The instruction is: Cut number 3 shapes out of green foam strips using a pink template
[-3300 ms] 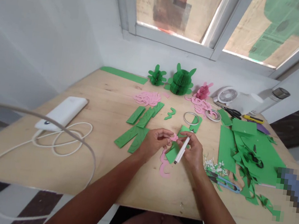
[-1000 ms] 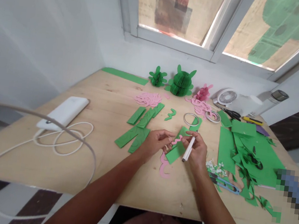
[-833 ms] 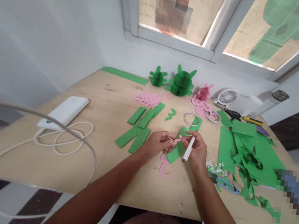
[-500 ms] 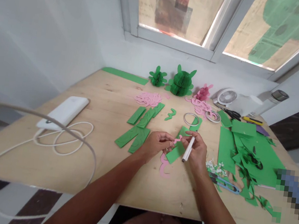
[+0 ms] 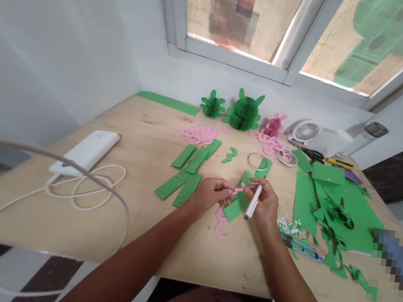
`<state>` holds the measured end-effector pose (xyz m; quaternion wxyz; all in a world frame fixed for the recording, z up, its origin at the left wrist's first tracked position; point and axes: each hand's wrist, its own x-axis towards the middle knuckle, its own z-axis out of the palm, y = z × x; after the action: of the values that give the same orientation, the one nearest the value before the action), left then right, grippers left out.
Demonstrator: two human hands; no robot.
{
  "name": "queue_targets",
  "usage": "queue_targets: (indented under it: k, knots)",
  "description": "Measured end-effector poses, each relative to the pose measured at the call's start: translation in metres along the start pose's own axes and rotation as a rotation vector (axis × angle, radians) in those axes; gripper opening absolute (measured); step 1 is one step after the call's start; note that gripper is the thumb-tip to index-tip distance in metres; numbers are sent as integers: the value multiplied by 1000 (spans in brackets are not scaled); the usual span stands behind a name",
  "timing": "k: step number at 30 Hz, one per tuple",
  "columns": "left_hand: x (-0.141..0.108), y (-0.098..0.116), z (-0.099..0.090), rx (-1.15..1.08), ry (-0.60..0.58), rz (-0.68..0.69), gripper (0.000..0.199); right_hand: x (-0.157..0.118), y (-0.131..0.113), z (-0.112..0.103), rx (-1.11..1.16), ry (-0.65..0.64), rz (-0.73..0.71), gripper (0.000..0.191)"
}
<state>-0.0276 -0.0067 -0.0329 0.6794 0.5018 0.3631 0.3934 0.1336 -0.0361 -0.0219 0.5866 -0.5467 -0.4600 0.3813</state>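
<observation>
Between my two hands is a small wavy pink paper cutout [image 5: 239, 189]. My left hand [image 5: 211, 194] pinches its left end. The fingertips of my right hand [image 5: 264, 204] grip its other end, and a white marker pen [image 5: 253, 202] is tucked in that same hand, dark tip pointing down. Under the hands lies a green paper strip [image 5: 235, 207] on the table. Just below my left fingers, a larger curvy pink cutout [image 5: 222, 228] rests on the wood, its upper part partly covered. Beyond the hands sits a wavy green cutout [image 5: 229, 155].
Green strips [image 5: 178, 186] with drawn curves lie left of my hands. Behind are pink cutouts [image 5: 200, 134], tape rolls [image 5: 258, 161] and a green honeycomb paper figure [image 5: 244, 111]. Blue snips [image 5: 305, 248] and green scraps [image 5: 339, 222] lie right; a white power bank [image 5: 85, 152] with cable, left.
Almost nothing differs. Both hands keep the pink cutout in the same place above the green strip, with the view shifted very slightly.
</observation>
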Motion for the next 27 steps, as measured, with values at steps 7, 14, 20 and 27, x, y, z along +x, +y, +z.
queue_targets:
  k: [7,14,20,27]
  knots:
    - [1,-3,3,77,47,78,27,0,2,0,-26,21,-26,32]
    - [4,-8,5,186,130,168,29,0,4,3,-5,52,-26,36]
    - [-1,-4,7,326,191,221,29,1,-17,-8,11,96,-42,38]
    - [-11,4,12,535,179,314,22,55,-41,-29,-202,138,-150,41]
